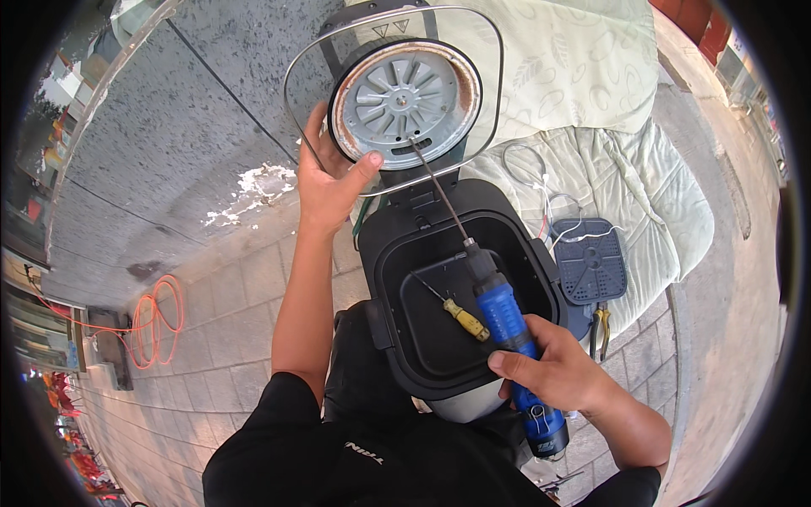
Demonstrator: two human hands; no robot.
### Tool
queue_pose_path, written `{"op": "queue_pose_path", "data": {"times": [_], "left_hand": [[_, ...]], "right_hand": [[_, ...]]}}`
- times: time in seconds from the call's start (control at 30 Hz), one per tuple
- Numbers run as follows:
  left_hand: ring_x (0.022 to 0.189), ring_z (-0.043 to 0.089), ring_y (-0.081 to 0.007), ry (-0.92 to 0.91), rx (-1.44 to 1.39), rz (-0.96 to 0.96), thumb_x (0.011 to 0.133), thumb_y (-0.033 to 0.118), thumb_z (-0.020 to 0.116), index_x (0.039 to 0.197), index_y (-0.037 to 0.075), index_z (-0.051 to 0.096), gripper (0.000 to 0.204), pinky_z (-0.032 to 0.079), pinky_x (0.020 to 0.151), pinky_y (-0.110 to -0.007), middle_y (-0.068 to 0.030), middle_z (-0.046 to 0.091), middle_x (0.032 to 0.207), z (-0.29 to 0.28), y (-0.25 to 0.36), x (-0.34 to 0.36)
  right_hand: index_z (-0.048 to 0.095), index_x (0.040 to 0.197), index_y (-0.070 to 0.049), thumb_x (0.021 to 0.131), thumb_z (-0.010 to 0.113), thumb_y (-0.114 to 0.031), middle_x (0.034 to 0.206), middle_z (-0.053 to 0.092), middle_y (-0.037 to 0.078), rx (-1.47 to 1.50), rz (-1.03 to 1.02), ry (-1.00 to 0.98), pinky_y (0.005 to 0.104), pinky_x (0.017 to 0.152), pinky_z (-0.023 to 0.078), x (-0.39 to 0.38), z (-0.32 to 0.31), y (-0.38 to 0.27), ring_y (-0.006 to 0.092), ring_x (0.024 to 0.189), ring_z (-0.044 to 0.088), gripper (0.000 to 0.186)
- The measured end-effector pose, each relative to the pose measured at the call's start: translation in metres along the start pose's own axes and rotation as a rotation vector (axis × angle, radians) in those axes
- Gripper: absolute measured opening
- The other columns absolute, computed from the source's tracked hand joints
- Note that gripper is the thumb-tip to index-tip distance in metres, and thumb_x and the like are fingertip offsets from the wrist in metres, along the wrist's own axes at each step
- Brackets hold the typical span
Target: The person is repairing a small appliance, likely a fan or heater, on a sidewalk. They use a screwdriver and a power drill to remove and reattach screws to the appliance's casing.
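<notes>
A dark appliance that looks like an air fryer stands open before me. In its raised lid sits a round metal fan housing (pixel 372 139) with a slotted disc and rusty rim. My left hand (pixel 328 193) steadies the lid's left edge, thumb on the rim and fingers behind. My right hand (pixel 557 365) is wrapped round a blue power screwdriver (pixel 507 313). Its long bit (pixel 445 198) reaches up to the housing's lower rim, beside a dark slot; whether it sits in a screw is too small to tell. A yellow-handled screwdriver (pixel 465 319) lies in the black pot (pixel 405 342) below.
A metal-edged loop frame (pixel 500 51) surrounds the housing. On the right, a pale quilted cloth (pixel 583 76) bears a dark perforated plate (pixel 589 266) and white wires (pixel 549 203). Pliers (pixel 601 329) lie nearby. Orange hose (pixel 156 325) coils by the stone wall (pixel 169 110).
</notes>
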State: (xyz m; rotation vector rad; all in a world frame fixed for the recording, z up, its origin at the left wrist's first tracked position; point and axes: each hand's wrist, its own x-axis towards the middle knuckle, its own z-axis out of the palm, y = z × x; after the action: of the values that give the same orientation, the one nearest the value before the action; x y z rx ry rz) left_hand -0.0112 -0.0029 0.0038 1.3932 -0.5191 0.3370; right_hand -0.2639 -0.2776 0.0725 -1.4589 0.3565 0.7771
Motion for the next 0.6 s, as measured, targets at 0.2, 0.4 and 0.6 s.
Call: {"op": "queue_pose_path", "data": {"times": [0.2, 0.4, 0.6], "left_hand": [[0.143, 0.052, -0.0294, 0.028, -0.060, -0.017, 0.088, -0.006, 0.079, 0.157, -0.010, 0.034, 0.083, 0.043, 0.120, -0.044, -0.0226, 0.050, 0.155, -0.005, -0.008, 0.002], [0.143, 0.052, -0.0290, 0.002, -0.075, 0.017, 0.088, -0.007, 0.079, 0.157, -0.010, 0.035, 0.082, 0.043, 0.120, -0.044, -0.0223, 0.050, 0.156, -0.004, -0.009, 0.003], [0.143, 0.051, -0.0290, -0.006, -0.094, 0.013, 0.088, -0.005, 0.081, 0.157, -0.009, 0.035, 0.083, 0.043, 0.121, -0.044, -0.0222, 0.050, 0.156, -0.005, -0.009, 0.003]], "right_hand": [[0.056, 0.119, -0.001, 0.099, 0.080, -0.037, 0.083, 0.065, 0.004, -0.051, 0.003, 0.009, 0.0285, 0.067, 0.055, -0.001, 0.001, -0.005, 0.0117, 0.073, 0.069, 0.048], [0.057, 0.116, -0.001, 0.099, 0.080, -0.035, 0.082, 0.064, 0.004, -0.076, -0.020, 0.027, 0.0286, 0.067, 0.055, 0.001, 0.002, -0.005, 0.0109, 0.072, 0.068, 0.045], [0.059, 0.115, -0.001, 0.098, 0.080, -0.032, 0.082, 0.065, 0.004, -0.102, -0.004, 0.058, 0.0291, 0.068, 0.055, -0.006, 0.005, -0.011, 0.0111, 0.073, 0.068, 0.041]]}}
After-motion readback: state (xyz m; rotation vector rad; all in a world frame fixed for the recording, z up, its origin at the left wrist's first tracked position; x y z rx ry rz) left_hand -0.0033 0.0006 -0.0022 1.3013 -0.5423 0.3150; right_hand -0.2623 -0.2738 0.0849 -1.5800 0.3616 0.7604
